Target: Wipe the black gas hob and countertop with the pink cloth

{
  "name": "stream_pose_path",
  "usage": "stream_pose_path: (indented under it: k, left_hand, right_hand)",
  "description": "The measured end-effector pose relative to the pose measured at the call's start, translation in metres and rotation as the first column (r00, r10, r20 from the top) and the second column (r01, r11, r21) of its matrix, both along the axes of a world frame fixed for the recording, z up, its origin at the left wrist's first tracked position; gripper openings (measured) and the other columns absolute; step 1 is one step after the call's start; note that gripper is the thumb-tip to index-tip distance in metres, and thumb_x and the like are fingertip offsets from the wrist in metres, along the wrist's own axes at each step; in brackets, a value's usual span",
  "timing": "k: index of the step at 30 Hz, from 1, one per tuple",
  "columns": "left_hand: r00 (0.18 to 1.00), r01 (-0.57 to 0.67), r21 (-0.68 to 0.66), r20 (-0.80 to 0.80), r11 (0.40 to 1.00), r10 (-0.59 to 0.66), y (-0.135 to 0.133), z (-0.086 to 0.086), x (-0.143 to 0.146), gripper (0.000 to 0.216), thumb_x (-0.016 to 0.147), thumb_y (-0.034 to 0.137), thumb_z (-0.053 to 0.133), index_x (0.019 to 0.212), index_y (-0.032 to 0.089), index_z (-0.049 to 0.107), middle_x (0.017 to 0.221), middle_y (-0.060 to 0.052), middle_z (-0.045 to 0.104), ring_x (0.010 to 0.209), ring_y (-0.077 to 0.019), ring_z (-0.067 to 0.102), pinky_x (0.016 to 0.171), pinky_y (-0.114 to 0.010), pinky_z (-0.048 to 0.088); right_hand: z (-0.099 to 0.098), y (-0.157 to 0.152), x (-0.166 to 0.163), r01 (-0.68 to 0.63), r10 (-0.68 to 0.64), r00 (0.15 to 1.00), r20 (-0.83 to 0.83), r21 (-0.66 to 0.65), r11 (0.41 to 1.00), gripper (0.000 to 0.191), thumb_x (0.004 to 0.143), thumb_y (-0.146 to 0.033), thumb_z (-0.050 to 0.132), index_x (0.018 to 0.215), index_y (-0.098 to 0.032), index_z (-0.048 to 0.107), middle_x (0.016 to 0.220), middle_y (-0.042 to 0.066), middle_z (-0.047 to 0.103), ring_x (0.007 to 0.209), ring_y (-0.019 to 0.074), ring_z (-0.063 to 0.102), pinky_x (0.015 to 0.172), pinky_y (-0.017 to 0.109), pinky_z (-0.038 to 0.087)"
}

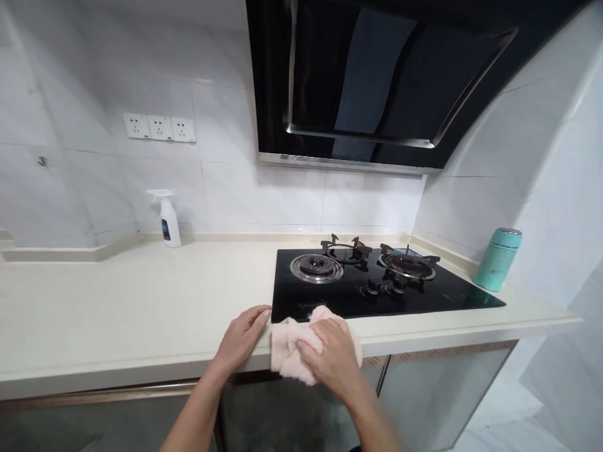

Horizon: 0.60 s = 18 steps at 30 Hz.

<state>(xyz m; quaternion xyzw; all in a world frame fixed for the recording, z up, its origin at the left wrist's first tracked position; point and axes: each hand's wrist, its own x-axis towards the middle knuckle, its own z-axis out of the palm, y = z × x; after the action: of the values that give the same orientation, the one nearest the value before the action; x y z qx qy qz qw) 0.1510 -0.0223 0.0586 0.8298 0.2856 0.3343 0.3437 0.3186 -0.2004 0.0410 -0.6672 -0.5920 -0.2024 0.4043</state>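
Observation:
My right hand (333, 351) grips a pale pink cloth (289, 348) bunched under its fingers. The cloth lies over the counter's front edge, against the front of the black glass gas stove (339, 307), and part of it hangs down. My left hand (242, 336) rests on the cream countertop (141, 307), holding nothing, with its fingertips by the stove's front left corner. On the left of the stove is a round burner (317, 267) with its pan support off. That pan support (346, 252) stands behind it, and a second burner (407, 265) on the right has its support in place.
A white spray bottle (170, 223) stands by the back wall, below several-holed white sockets (160, 128). A mint-green flask (498, 260) is on the counter right of the stove. The black range hood (362, 81) slopes overhead. Glass-fronted cabinets (438, 395) sit beneath the counter.

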Motion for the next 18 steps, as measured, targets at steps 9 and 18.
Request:
stream_pose_path:
  k: [9,18]
  left_hand:
    - [0.998,-0.017,0.050,-0.059,0.999,0.020,-0.006,0.006,-0.001,0.054,0.088,0.062,0.054,0.119,0.023,0.075,0.129,-0.009,0.074,0.119,-0.0304,0.068,0.105,-0.046,0.054]
    - [0.998,-0.033,0.110,-0.058,0.993,0.039,-0.005,0.002,0.002,0.052,0.087,0.062,0.056,0.117,0.025,0.076,0.127,-0.008,0.075,0.120,-0.0310,0.068,0.103,-0.045,0.055]
  right_hand:
    - [-0.027,-0.109,0.096,0.402,-0.366,0.788,-0.496,-0.037,0.915,0.044,0.090,-0.066,0.050,0.092,-0.027,0.071,0.097,0.012,0.074,0.098,0.0308,0.066,0.092,0.045,0.050]
    - [-0.035,-0.148,0.120,0.550,0.119,0.292,-0.949,0.268,0.791,0.078,0.080,-0.072,0.060,0.133,-0.016,0.065,0.115,0.010,0.076,0.102,0.0302,0.072,0.082,0.040,0.061]
